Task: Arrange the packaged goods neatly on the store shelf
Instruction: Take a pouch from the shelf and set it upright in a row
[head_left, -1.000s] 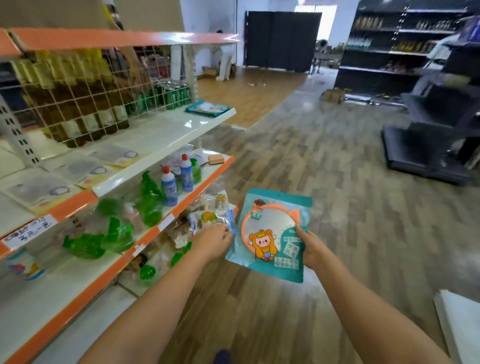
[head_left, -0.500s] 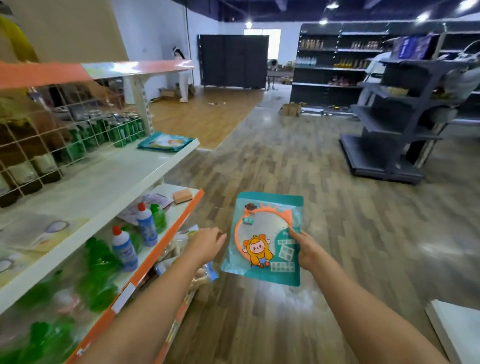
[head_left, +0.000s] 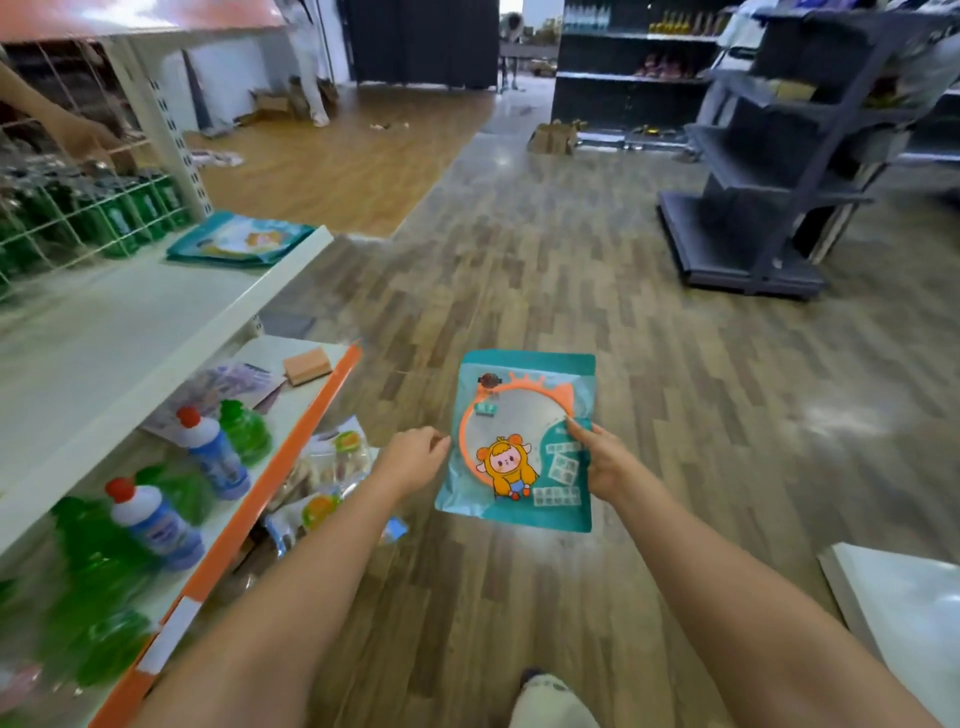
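The right hand (head_left: 605, 462) is gripping a teal pack (head_left: 519, 441) by its right edge, with the thumb lying on the front. The pack is hanging in the air over the wood floor (head_left: 597, 270), just to the right of the shelf (head_left: 156, 332). It is showing an orange ring and a little cartoon kid in yellow. The left hand (head_left: 415, 460) is sitting just beside the pack's left edge with its fingers loosely bent, and it is gripping nothing; I cannot tell if the fingertips are touching the pack. A second teal pack (head_left: 241, 243) is lying flat on the shelf's white board, near its far corner. Green cans (head_left: 124, 213) are standing behind a wire grid at the back of that board. One board lower, two bottles (head_left: 208, 452) with red caps are standing among green bottles (head_left: 244, 428). A tan block (head_left: 307, 365) is lying at the far end of that lower board. Clear bags (head_left: 327, 467) are sticking out below the shelf's orange edge. Well apart from the shelf, across the floor, a dark rack (head_left: 779, 156) is standing.
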